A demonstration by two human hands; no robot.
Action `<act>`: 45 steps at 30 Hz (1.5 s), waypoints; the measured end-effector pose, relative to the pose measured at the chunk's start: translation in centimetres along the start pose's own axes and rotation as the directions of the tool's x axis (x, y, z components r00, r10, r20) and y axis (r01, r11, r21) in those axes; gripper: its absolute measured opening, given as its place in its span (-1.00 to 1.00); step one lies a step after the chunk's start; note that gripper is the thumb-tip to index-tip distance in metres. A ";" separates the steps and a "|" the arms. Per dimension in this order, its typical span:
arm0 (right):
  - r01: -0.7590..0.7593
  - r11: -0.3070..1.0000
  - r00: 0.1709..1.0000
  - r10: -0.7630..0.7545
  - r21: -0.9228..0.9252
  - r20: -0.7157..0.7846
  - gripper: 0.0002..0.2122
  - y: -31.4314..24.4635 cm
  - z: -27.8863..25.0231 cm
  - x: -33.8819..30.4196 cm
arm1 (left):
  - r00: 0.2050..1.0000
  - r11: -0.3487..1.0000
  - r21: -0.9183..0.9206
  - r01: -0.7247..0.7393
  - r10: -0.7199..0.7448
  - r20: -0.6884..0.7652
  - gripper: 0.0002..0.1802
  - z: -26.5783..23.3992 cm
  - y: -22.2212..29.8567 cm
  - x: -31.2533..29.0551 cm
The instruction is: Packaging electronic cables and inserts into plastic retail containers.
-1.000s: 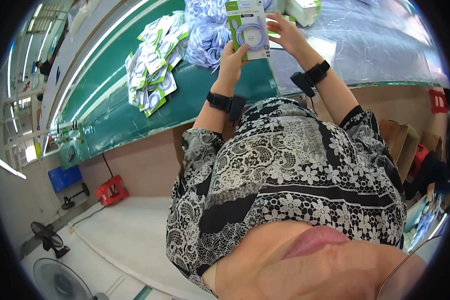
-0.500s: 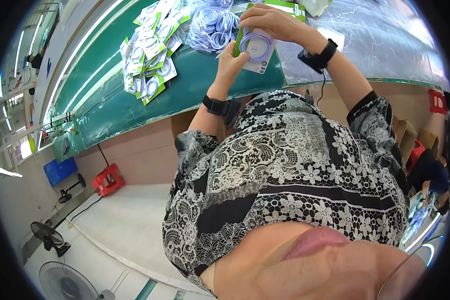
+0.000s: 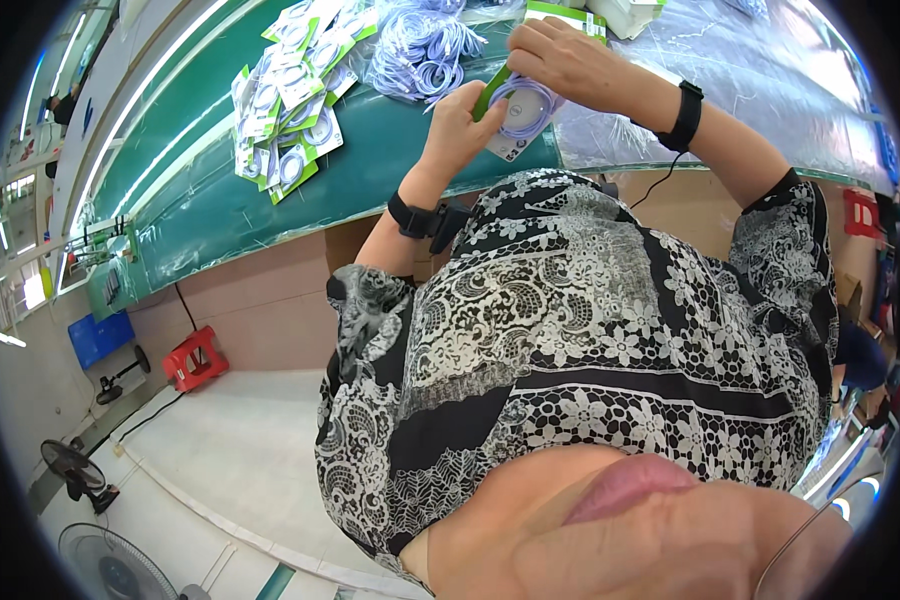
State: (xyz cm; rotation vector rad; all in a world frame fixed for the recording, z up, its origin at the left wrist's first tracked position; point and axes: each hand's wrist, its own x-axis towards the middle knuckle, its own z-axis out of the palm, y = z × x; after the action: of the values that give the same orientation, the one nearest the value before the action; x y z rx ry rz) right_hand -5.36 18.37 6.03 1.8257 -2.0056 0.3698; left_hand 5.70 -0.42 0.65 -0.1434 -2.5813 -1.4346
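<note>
Both hands grip one green-and-white card pack with a coiled lilac cable [image 3: 523, 105]: left hand [image 3: 460, 125] pinches its green edge, right hand [image 3: 560, 62] curls over its top (steady support helps).

Green-white cable package [image 3: 518, 112] held; similar packs [image 3: 290, 100] piled left.

The retail pack [image 3: 518, 110] is glossy clear plastic over green-and-white printed card. The workbench [image 3: 220, 200] top is smooth green matting under shiny transparent film. The coiled cables [image 3: 420, 50] look smooth, soft plastic.
</note>
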 end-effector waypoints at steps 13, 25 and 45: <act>-0.131 0.990 0.985 0.135 0.043 -0.110 -0.77 -1.4 0.6 -1.3 | 0.984 0.984 0.139 -0.116 0.133 -0.119 -0.70 0.1 1.3 -0.1; -0.086 0.996 0.990 0.090 0.035 -0.108 -0.72 -1.4 1.1 -0.9 | 0.963 0.972 0.153 -0.180 0.206 -0.174 -0.71 -0.5 0.0 0.4; -0.813 0.124 0.487 0.681 0.569 0.547 -0.82 -9.0 9.5 -13.9 | 0.686 0.274 -0.716 0.642 -0.623 0.377 -0.70 -4.1 -14.3 -3.6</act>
State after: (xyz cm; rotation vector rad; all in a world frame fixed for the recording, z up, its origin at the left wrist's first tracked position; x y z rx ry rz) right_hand 3.38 25.35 -9.46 0.8501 -3.1007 1.7384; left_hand 7.27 -11.42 -9.85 0.9011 -1.7207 -2.8399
